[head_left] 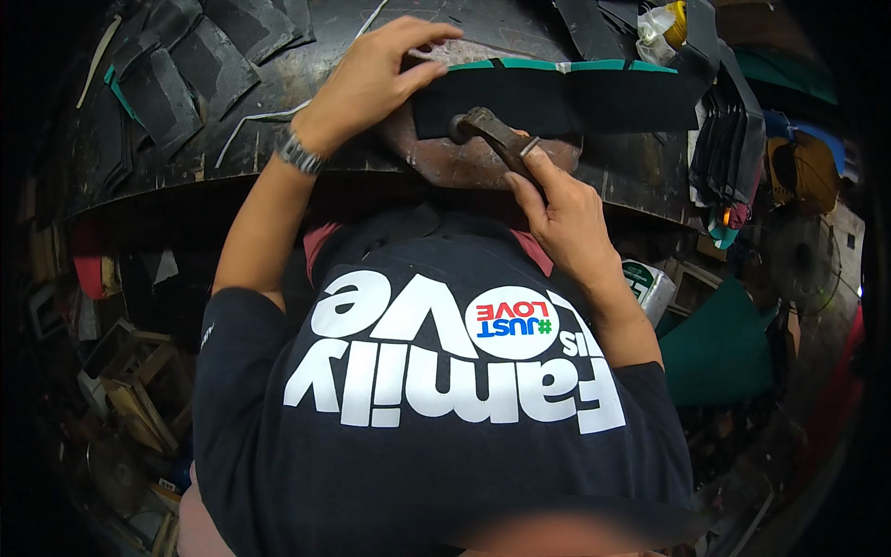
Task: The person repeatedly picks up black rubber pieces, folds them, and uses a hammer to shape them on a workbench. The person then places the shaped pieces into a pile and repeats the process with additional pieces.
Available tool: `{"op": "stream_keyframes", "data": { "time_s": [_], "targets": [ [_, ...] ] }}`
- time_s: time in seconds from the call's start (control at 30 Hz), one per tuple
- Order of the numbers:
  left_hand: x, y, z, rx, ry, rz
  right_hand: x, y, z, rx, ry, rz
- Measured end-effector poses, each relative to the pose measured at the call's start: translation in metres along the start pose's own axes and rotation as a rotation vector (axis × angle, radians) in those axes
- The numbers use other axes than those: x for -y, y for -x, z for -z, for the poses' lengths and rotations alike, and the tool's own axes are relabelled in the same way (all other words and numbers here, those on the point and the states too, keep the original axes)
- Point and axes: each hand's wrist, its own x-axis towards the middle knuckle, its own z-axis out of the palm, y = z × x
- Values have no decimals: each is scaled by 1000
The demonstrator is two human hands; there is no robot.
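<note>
My right hand [571, 209] is wrapped round a hammer [497, 136] with a worn, rusty-looking metal head. The hammer's round face hangs over the near edge of a long black sheet [501, 97], whose far edge shows a teal strip [594, 66]. My left hand [380, 74] is at the sheet's left end, thumb and fingers apart, with the thumb close to the end of the teal edge. Whether the thumb presses on the sheet I cannot tell. Under the sheet lies a reddish-brown slab [436, 162], partly covered.
Several flat black pieces [213, 60] lie at the far left of the dark, round-edged table [251, 153]. A stack of black folded pieces [727, 139] stands at its right edge. A crumpled plastic bag [655, 30] is at the back right. Wooden frames [139, 390] clutter the lower left.
</note>
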Motion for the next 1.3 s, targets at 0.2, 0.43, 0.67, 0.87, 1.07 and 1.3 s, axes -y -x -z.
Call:
{"op": "stream_keyframes", "data": {
  "time_s": [0.2, 0.43, 0.67, 0.87, 1.07, 1.3],
  "targets": [
    [-14, 54, -4, -94, -105, 78, 1, -20, -7, 1, 7, 63],
    [-14, 60, -11, -64, -328, -23, -2, -56, -22, -99, 24, 22],
    [-15, 53, -1, -14, -377, -45, -10, -34, -2, -269, -237, 34],
    [-4, 5, -16, -83, -292, -79, -28, -2, -4, -122, -17, -126],
    [-5, -10, -44, 25, -424, -101, -55, 12, 7, -280, 83, -364],
    [-33, -8, -33, 160, -11, 184, -51, 22, 33, -358, -302, -185]
  ]
}}
